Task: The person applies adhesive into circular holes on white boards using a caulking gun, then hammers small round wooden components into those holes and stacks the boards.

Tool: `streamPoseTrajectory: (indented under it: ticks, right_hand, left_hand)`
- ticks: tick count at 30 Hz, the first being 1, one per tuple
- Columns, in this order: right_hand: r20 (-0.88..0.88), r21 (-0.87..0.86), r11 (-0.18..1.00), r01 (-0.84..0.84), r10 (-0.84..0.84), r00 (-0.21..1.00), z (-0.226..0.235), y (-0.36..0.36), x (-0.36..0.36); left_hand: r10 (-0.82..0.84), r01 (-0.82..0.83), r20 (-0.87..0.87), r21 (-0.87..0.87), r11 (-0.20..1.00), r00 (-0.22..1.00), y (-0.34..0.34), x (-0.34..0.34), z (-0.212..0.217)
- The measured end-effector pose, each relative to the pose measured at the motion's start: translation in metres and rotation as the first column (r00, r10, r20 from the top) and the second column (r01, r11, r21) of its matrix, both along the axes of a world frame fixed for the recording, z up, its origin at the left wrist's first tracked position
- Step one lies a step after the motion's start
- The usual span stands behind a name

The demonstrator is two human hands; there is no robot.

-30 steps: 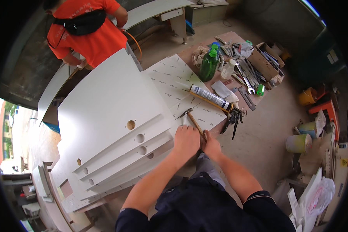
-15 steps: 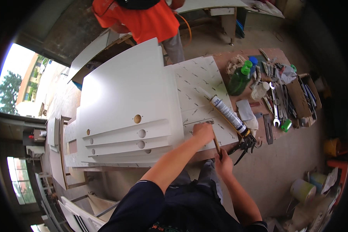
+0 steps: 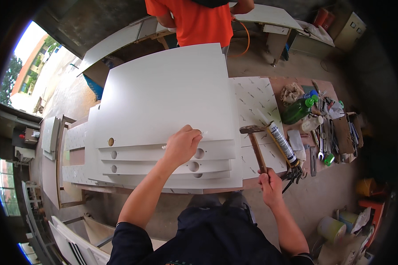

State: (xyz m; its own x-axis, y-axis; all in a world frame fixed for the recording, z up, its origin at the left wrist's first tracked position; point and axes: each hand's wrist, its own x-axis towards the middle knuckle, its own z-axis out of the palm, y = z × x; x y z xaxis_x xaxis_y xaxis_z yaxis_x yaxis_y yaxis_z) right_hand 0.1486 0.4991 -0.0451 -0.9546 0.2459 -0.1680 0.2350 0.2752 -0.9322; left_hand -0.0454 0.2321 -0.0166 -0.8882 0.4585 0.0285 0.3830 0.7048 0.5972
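Moved leftward since the earlier frame: my left hand (image 3: 181,144), now over the stacked white panels (image 3: 163,95), near a round hole, fingers curled shut on a small whitish item (image 3: 204,133), kind unclear. Rightward, the wooden-handled hammer (image 3: 257,152) points head-away from me; my right hand (image 3: 271,187) closes fully round the handle's near end, beside the caulking gun (image 3: 282,142).
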Motion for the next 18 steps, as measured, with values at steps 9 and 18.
streamPoseTrajectory:
  ticks: [9,18]
  right_hand:
    - [0.005,0.115,0.993,-0.018,0.018,1.0,0.012,-0.07,-0.032]
    - [0.047,0.287,0.958,-0.022,0.008,0.999,0.01,-0.084,-0.04]
  left_hand:
    - [-0.116,0.115,-0.173,-0.015,0.993,0.978,-0.008,-0.018,-0.022]
    - [-0.107,0.112,-0.25,0.009,0.994,0.962,-0.01,-0.02,-0.026]
